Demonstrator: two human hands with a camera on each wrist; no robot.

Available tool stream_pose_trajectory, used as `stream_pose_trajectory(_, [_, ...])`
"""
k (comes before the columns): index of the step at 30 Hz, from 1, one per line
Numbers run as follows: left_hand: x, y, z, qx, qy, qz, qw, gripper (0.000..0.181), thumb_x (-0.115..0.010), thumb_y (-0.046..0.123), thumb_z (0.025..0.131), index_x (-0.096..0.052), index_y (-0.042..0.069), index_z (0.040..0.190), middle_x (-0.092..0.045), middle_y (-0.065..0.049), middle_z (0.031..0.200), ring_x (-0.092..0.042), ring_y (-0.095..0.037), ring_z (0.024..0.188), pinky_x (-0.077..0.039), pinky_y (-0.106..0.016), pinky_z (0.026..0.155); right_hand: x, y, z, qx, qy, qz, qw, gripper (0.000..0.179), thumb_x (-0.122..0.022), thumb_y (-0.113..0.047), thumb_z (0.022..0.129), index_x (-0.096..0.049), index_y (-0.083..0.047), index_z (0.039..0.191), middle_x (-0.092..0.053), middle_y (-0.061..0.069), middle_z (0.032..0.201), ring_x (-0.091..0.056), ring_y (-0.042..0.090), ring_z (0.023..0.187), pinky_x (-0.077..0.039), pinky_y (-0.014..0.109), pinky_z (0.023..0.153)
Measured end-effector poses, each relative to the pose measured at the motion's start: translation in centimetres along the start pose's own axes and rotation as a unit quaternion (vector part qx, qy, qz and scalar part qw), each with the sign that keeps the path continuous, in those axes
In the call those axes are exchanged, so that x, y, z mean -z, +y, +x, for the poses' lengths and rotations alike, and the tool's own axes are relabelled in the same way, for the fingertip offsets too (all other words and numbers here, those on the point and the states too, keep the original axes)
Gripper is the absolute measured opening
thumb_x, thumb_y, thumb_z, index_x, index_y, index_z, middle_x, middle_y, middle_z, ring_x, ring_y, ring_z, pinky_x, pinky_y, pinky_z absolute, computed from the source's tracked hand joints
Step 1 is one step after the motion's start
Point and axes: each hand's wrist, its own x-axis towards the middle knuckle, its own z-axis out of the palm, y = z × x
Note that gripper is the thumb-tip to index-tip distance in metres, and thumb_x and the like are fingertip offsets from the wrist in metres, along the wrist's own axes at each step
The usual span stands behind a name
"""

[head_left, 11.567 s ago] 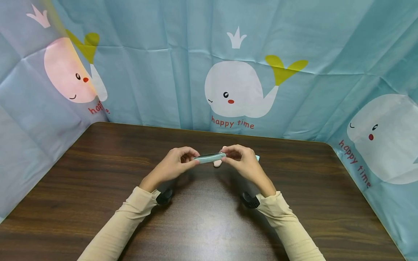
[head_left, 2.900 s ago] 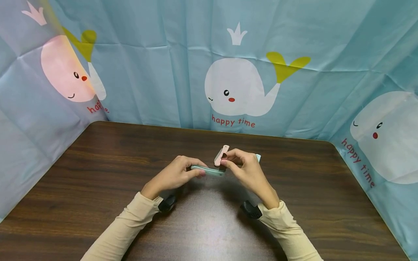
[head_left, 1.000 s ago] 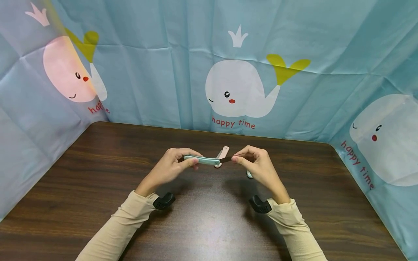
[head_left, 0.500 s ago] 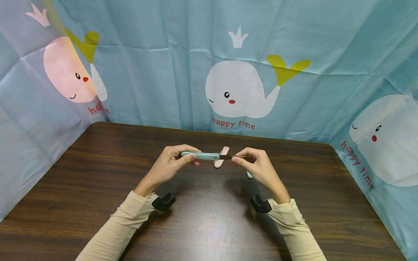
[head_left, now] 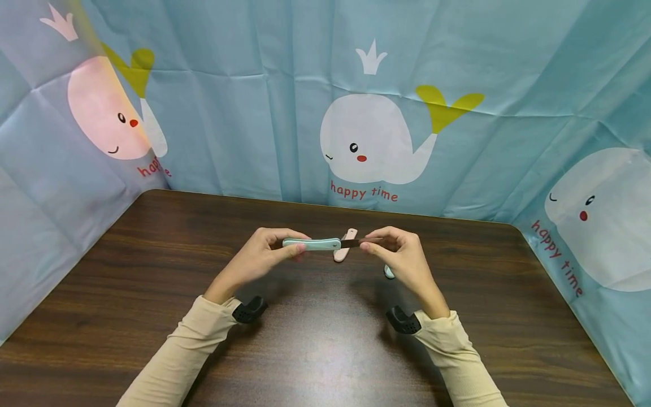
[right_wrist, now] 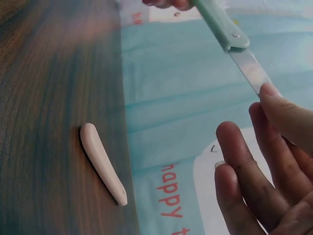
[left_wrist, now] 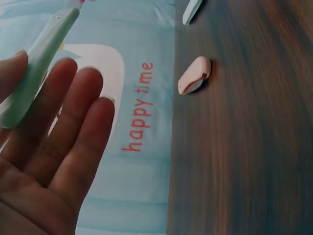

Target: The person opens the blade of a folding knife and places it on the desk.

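Note:
Above the table I hold a mint-green folding knife [head_left: 317, 244] level between both hands. Its blade [right_wrist: 250, 71] is swung out, roughly in line with the handle. My left hand [head_left: 256, 260] pinches the far end of the handle [left_wrist: 41, 63] between thumb and index finger, the other fingers stretched out. My right hand [head_left: 404, 260] pinches the blade between thumb and forefinger, covering its tip in the head view. Behind the knife, a pink folding knife [head_left: 342, 254] lies on the table. Under my right hand a pale blue-green item [head_left: 389, 272] is mostly hidden.
The dark wood-grain table [head_left: 325, 350] stretches around both forearms. A light blue curtain [head_left: 229, 130] printed with whales hangs along its back and sides. Black wrist cameras [head_left: 250, 310] sit under both wrists.
Earliest, the mint-green knife was folded; its blade has since swung out and straightened. My right hand shifted right, pinching the blade. Over the last half second almost nothing moved.

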Motion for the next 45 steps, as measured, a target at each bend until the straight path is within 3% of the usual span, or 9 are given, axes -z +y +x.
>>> stream_pose_trajectory(5, [0.3, -0.2, 0.0, 0.018, 0.014, 0.044, 0.9988, 0.019, -0.07, 0.022, 0.093, -0.073, 0.014, 0.111, -0.073, -0.004, 0.089, -0.065, -0.011, 0.074, -0.054, -0.033, 0.07, 0.1, 0.2, 0.2, -0.017, -0.002, 0.002, 0.9999, 0.021, -0.079, -0.015, 0.085, -0.071, -0.004, 0.101, -0.076, 0.016, 0.092, -0.075, 0.016, 0.08, -0.055, 0.023, 0.072])
stream_pose_trajectory(9, [0.5, -0.5, 0.0, 0.013, 0.017, 0.061, 0.9979, 0.018, -0.071, 0.022, 0.093, -0.074, 0.015, 0.109, -0.072, -0.005, 0.087, -0.063, -0.011, 0.07, -0.051, -0.027, 0.066, -0.1, 0.4, 0.3, -0.027, -0.001, 0.001, 0.9996, 0.021, -0.079, -0.016, 0.086, -0.071, -0.004, 0.102, -0.077, 0.013, 0.09, -0.075, 0.023, 0.082, -0.055, 0.023, 0.073])
stream_pose_trajectory(15, [0.5, -0.8, 0.0, 0.015, 0.024, 0.111, 0.9934, 0.013, -0.072, 0.023, 0.092, -0.072, 0.015, 0.102, -0.07, -0.011, 0.083, -0.056, -0.011, 0.065, -0.045, -0.024, 0.062, -0.4, 0.8, 0.6, -0.028, -0.006, 0.019, 0.9994, 0.02, -0.074, -0.012, 0.089, -0.069, 0.0, 0.104, -0.075, 0.021, 0.095, -0.073, 0.009, 0.078, -0.056, 0.024, 0.074])
stream_pose_trajectory(21, [0.7, -1.1, 0.0, 0.029, 0.039, 0.164, 0.9853, 0.011, -0.073, 0.027, 0.091, -0.07, 0.019, 0.097, -0.06, 0.0, 0.073, -0.049, -0.013, 0.062, -0.04, -0.025, 0.059, -0.8, 1.0, 0.9, -0.032, -0.007, 0.04, 0.9987, 0.021, -0.071, -0.01, 0.092, -0.068, 0.004, 0.106, -0.071, 0.031, 0.1, -0.073, 0.012, 0.079, -0.058, 0.03, 0.076])
stream_pose_trajectory(23, [0.8, -1.1, 0.0, 0.029, 0.04, 0.172, 0.9838, 0.011, -0.072, 0.026, 0.092, -0.07, 0.018, 0.1, -0.06, 0.0, 0.073, -0.048, -0.013, 0.062, -0.04, -0.025, 0.059, -1.0, 1.1, 0.9, -0.035, -0.003, 0.044, 0.9984, 0.023, -0.071, -0.012, 0.092, -0.068, 0.004, 0.107, -0.071, 0.029, 0.099, -0.074, 0.016, 0.08, -0.059, 0.033, 0.077])
stream_pose_trajectory(30, [1.1, -1.2, -0.1, 0.025, 0.033, 0.18, 0.9828, 0.015, -0.066, 0.019, 0.096, -0.07, 0.011, 0.108, -0.069, -0.009, 0.083, -0.051, -0.012, 0.064, -0.041, -0.023, 0.06, -1.7, 1.4, 1.7, -0.054, 0.028, 0.081, 0.9949, 0.029, -0.072, -0.013, 0.092, -0.064, 0.004, 0.113, -0.075, -0.01, 0.083, -0.074, 0.015, 0.076, -0.059, 0.031, 0.074])
stream_pose_trajectory(32, [1.1, -1.3, -0.1, 0.026, 0.033, 0.184, 0.9821, 0.016, -0.065, 0.018, 0.097, -0.07, 0.01, 0.109, -0.07, -0.009, 0.084, -0.051, -0.012, 0.065, -0.041, -0.023, 0.06, -1.9, 1.4, 2.2, -0.06, 0.034, 0.089, 0.9936, 0.029, -0.071, -0.014, 0.092, -0.063, 0.002, 0.115, -0.075, -0.012, 0.083, -0.074, 0.014, 0.076, -0.059, 0.032, 0.075])
stream_pose_trajectory(40, [1.2, -1.9, -0.1, 0.044, 0.038, 0.194, 0.9793, 0.018, -0.061, 0.016, 0.099, -0.068, 0.006, 0.112, -0.072, -0.012, 0.09, -0.052, -0.013, 0.069, -0.04, -0.026, 0.063, -3.0, 1.5, 4.3, -0.1, 0.052, 0.127, 0.9855, 0.029, -0.069, -0.014, 0.093, -0.057, 0.0, 0.115, -0.076, 0.003, 0.093, -0.073, 0.008, 0.075, -0.058, 0.026, 0.076])
stream_pose_trajectory(45, [1.5, -2.4, 0.1, 0.057, 0.046, 0.198, 0.9776, 0.016, -0.062, 0.015, 0.098, -0.065, 0.004, 0.11, -0.073, -0.014, 0.092, -0.056, -0.013, 0.072, -0.042, -0.028, 0.066, -3.9, 1.8, 5.7, -0.098, 0.063, 0.094, 0.9888, 0.028, -0.071, -0.012, 0.092, -0.061, 0.002, 0.115, -0.075, 0.012, 0.099, -0.072, 0.01, 0.074, -0.059, 0.027, 0.073])
